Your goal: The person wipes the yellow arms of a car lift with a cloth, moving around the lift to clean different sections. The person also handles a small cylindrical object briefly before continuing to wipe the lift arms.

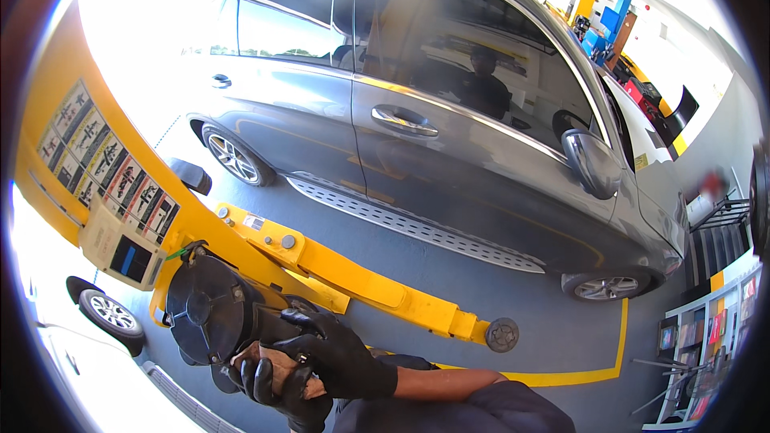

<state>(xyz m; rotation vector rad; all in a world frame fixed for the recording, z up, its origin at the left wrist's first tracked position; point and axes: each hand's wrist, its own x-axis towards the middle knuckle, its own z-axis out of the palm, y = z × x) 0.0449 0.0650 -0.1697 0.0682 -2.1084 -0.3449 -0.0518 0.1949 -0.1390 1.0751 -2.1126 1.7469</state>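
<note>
Both my hands wear black gloves and are close together at the lower left of the picture. My left hand point(264, 386) has its fingers wrapped around a crumpled brown piece point(279, 363) that looks like a rag or paper. My right hand point(341, 354) lies over the same piece from the right, its fingers bent against the upper side; the glove hides part of the grip. Just beyond my hands is a black cylindrical unit point(210, 309) with a round ribbed end, beside the yellow lift post point(104, 144).
A yellow lift arm point(361, 274) with a round black pad point(502, 334) reaches across the floor. Behind it stands a dark grey car point(473, 168) with a perforated side step point(417, 228). A control box point(120, 248) sits on the post. Shelves point(706, 345) stand at right.
</note>
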